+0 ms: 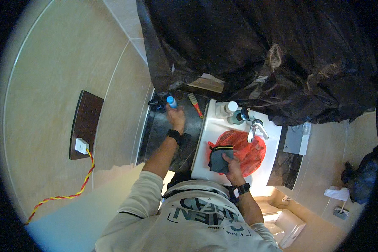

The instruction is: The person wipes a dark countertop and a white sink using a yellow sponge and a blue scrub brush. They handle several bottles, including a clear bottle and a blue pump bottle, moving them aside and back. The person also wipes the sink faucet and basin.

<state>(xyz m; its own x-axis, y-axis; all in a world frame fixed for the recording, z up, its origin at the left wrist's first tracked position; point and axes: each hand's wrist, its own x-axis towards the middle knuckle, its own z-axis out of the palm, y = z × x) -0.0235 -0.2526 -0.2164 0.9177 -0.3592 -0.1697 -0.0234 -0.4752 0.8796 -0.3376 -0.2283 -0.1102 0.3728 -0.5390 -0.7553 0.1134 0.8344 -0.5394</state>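
My left hand (176,117) is at a small bottle with a blue cap (171,100), over the dark stone counter (157,138); its fingers are closed around the bottle's lower part. In my right hand (233,168) is a grey zippered pouch (220,160) with a black edge and a yellow line along its zip. The pouch is over the white washbasin (202,151), where a red plastic bag (249,154) lies spread in the bowl. A brush with a red and yellow handle (196,106) rests on the counter between the bottle and the basin.
Behind the bowl stand a white-capped bottle (230,107), a greenish dispenser bottle (236,117) and a chrome faucet (254,127). A black plastic sheet (255,53) hangs beyond the basin. On the left wall, a plug (82,146) with a twisted red-yellow cord (88,179) sits in a socket panel (87,123).
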